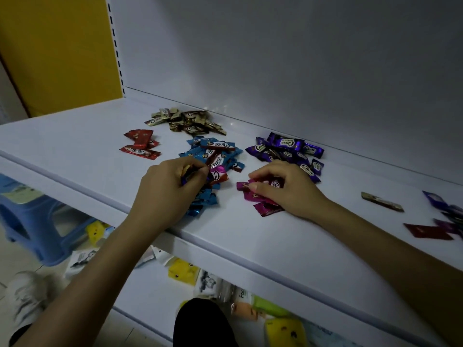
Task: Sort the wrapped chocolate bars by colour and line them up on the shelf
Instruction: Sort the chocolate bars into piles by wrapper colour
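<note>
Wrapped chocolate bars lie in colour groups on a white shelf [75, 136]. A gold pile [186, 121] sits at the back, three red bars [140, 145] to its left, and a purple pile [288, 151] by the back wall. A mostly blue mixed pile [215, 156] lies in the middle. My left hand [170, 186] pinches a few bars at the blue pile's near edge. My right hand [285, 189] grips magenta bars [265, 206] in front of the purple pile.
Loose bars lie at the right: a gold one [382, 201], a dark red one [428, 231] and purple ones [446, 209]. Below the shelf, a lower shelf holds yellow and white packets [184, 271]. A blue plastic stool [32, 221] stands on the floor at left.
</note>
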